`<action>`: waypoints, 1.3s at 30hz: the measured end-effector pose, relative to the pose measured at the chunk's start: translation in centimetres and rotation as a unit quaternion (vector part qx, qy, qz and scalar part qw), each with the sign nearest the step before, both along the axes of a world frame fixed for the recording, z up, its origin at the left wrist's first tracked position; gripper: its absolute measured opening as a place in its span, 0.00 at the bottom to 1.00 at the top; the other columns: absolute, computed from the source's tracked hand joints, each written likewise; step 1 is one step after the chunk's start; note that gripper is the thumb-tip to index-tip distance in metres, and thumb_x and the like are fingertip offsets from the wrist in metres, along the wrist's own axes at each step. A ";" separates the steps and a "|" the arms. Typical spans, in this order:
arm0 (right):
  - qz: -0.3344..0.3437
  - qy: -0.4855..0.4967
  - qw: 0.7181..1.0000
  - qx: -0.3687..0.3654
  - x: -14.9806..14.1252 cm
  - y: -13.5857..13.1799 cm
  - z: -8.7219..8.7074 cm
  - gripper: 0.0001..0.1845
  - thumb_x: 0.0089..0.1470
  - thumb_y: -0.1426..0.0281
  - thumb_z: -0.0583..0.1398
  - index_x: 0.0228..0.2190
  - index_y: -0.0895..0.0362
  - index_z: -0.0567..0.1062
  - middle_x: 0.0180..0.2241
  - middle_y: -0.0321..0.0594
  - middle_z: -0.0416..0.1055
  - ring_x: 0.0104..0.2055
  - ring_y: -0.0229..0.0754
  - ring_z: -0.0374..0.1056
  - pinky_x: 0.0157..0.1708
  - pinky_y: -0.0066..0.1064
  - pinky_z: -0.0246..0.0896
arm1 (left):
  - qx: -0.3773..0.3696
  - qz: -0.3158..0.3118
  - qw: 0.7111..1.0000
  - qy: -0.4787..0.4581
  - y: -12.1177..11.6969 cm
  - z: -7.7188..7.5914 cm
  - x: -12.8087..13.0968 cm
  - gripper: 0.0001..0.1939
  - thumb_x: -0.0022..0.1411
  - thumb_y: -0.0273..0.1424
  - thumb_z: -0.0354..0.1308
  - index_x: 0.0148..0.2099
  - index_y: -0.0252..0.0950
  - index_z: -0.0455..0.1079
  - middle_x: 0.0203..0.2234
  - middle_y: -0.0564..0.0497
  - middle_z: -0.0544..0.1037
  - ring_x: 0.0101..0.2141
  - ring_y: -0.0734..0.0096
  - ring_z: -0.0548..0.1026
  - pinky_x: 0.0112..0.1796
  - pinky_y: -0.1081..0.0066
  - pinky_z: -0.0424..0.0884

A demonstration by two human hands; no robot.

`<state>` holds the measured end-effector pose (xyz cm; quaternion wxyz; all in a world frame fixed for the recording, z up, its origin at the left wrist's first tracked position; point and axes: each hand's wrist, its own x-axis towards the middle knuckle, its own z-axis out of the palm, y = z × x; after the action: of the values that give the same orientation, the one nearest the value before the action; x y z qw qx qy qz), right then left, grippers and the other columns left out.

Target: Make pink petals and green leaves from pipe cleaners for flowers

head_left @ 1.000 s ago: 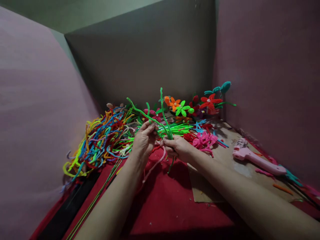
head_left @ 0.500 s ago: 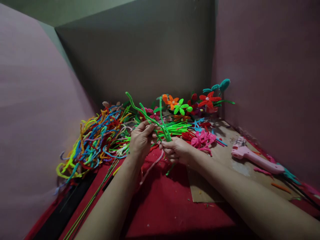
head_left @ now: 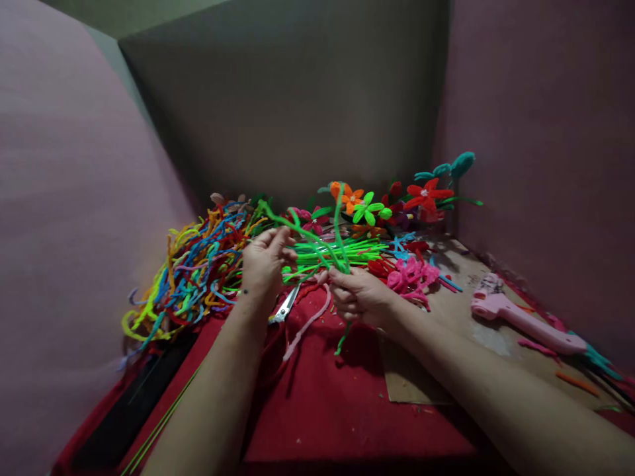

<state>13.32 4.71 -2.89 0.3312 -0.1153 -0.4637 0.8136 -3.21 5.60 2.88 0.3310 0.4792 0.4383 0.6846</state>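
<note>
My right hand [head_left: 361, 295] is closed around several bright green pipe cleaners [head_left: 338, 228]. Their fuzzy ends fan out above the fist, and one green tail hangs below it. My left hand [head_left: 266, 263] has its thumb and fingers pinched together just beside the longest strand, which leans to the left. Whether anything is between those fingertips I cannot make out. Under the hands lies a bundle of straight green pipe cleaners [head_left: 364, 250]. Scissors [head_left: 286, 305] with silver blades rest on the red cloth [head_left: 317, 410], partly behind my left forearm, near a pale pink pipe cleaner [head_left: 310, 327].
A tangled heap of multicoloured pipe cleaners [head_left: 191, 271] spreads at the left. Finished fuzzy flowers [head_left: 367, 209] stand at the back. On cardboard [head_left: 417, 390] to the right sit pink fuzzy pieces [head_left: 413, 274] and a pink glue gun [head_left: 528, 320]. Walls enclose the back and sides.
My left hand has moved left, away from the middle of the leaning green strand, whose tip has dropped. The scissors now show. The whole view has shifted slightly.
</note>
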 end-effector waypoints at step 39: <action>-0.074 0.078 0.994 -0.030 0.1 1.5 -1.6 0.09 0.56 0.70 0.53 0.34 0.62 0.69 0.22 0.39 0.73 0.18 0.33 0.67 0.19 0.23 0.62 | -0.239 0.175 0.690 0.661 -0.3 -4.6 -10.2 0.15 0.54 0.37 0.48 0.32 0.38 0.74 0.35 0.44 0.78 0.37 0.59 0.74 0.32 0.70 0.61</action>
<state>13.44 6.26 -4.54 0.4220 -0.0955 -0.4018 0.8071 -13.41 5.33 -1.71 -0.0668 0.6270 0.7685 0.1088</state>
